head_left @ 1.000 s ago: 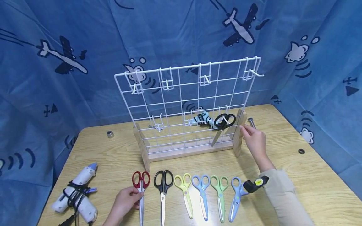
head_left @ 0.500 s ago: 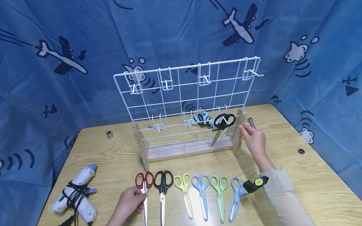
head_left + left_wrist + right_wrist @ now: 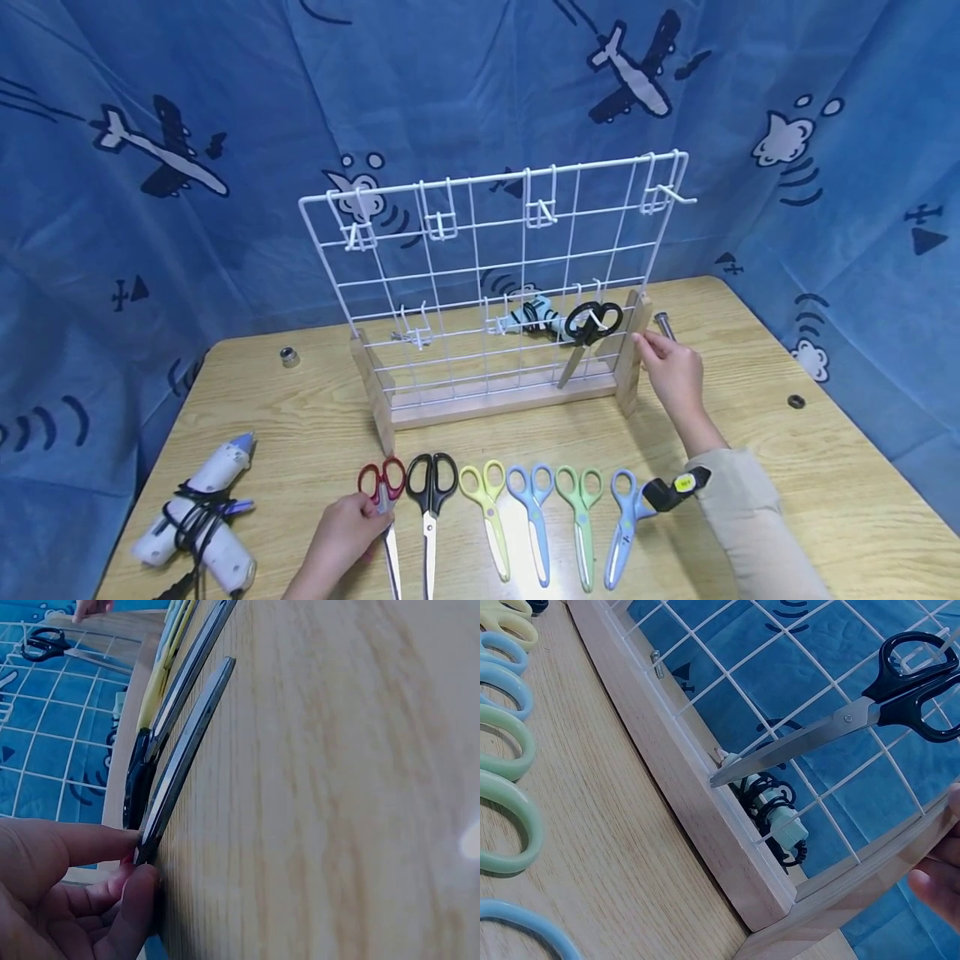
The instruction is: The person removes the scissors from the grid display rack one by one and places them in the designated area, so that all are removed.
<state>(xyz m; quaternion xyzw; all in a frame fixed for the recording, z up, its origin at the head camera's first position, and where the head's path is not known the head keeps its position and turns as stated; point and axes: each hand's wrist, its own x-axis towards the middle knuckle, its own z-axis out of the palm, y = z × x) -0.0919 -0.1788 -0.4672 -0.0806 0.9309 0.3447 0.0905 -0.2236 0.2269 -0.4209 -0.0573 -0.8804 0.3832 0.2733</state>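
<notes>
My left hand [image 3: 347,533] pinches the red-handled scissors [image 3: 382,482] near the pivot, thumb and forefinger on either side in the left wrist view. Their blades [image 3: 187,742] point toward the front of the table, slightly slanted. Just right of them lie long black-handled scissors [image 3: 430,492]. At the white wire grid rack [image 3: 480,250], my right hand [image 3: 677,375] holds the edge of the wooden end post [image 3: 632,367] between thumb and fingers; part of that hand is cut off in the right wrist view. Another pair of black scissors [image 3: 907,697] hangs from a lower hook of the rack.
Yellow [image 3: 489,512], blue [image 3: 534,517], green [image 3: 582,517] and second blue scissors [image 3: 625,529] continue the row. A white glue gun [image 3: 206,508] with a wrapped cord lies left. Behind the rack is a light-blue corded tool [image 3: 536,317]. Metal nuts [image 3: 289,357] and a bolt [image 3: 663,325] lie about.
My left hand has shifted the red-handled scissors right, closer to the black pair, and their blade tips have swung a little rightward. My right hand stays at the post.
</notes>
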